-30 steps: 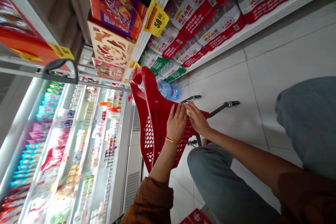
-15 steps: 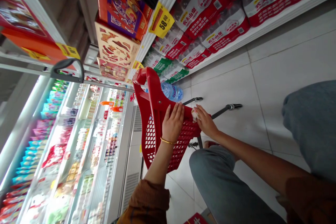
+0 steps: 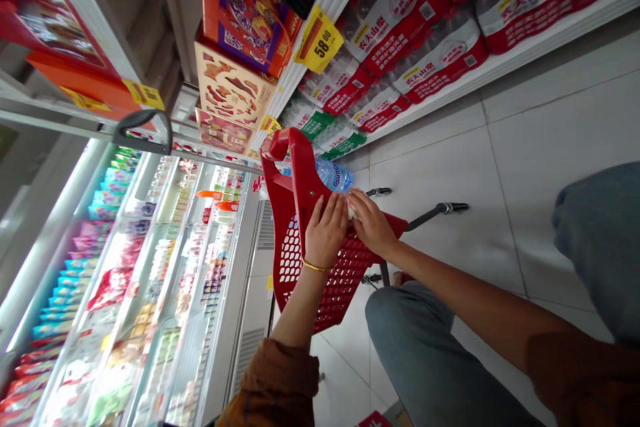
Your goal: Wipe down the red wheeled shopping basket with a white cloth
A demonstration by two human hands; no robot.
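The left hand [image 3: 326, 230] lies open near the middle of the frame, fingers spread and pressed flat against the red wall of a trolley basket [image 3: 303, 173]. A thin gold bangle [image 3: 315, 266] circles its wrist. The right hand [image 3: 373, 223] sits just beside it, fingers curled over a small white item [image 3: 351, 208] at the basket's rim. The item is mostly hidden by the fingers, so what it is cannot be told. It lies between the two hands, touching the right fingertips.

Inside the basket, just above the hands, lies a water bottle [image 3: 334, 175] with a blue label. A grey pull handle [image 3: 145, 133] extends toward the upper left, and two black wheeled legs [image 3: 440, 209] stick out to the right of the basket.

Across the upper right, a white shelf [image 3: 500, 63] carries shrink-wrapped water packs [image 3: 440, 57] in red and white, with green-labelled packs nearer the basket. A yellow 58.00 price tag [image 3: 319, 39] hangs beside orange and purple gift boxes [image 3: 245, 20] at top centre. A lit chiller case [image 3: 165, 247] full of packaged goods fills the left side. Pale floor tiles [image 3: 525, 147] spread right, with a jeans-clad knee [image 3: 405, 333] and a brown sleeve [image 3: 270, 380] along the bottom.
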